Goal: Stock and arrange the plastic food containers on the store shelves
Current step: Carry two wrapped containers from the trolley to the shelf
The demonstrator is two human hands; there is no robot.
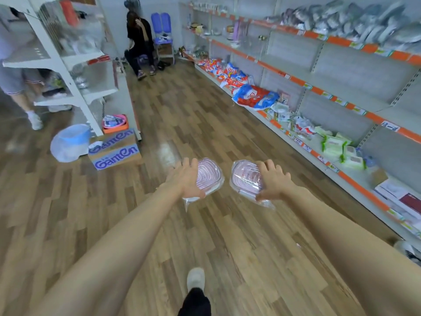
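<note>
Hands: left (185,179) grips left container (208,174) | right (273,182) grips right container (247,177) | both above floor (205,119)

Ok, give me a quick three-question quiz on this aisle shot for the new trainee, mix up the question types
1. True or false: the left hand and the right hand each grip a wrapped container.
2. Multiple choice: the left container and the right container are
A. stacked together
B. held apart above the wood floor
C. set on a shelf
3. Fill in: the cardboard box with blue lettering stands on the floor beside a light ____ bucket.

Key: 1 true; 2 B; 3 blue
</note>
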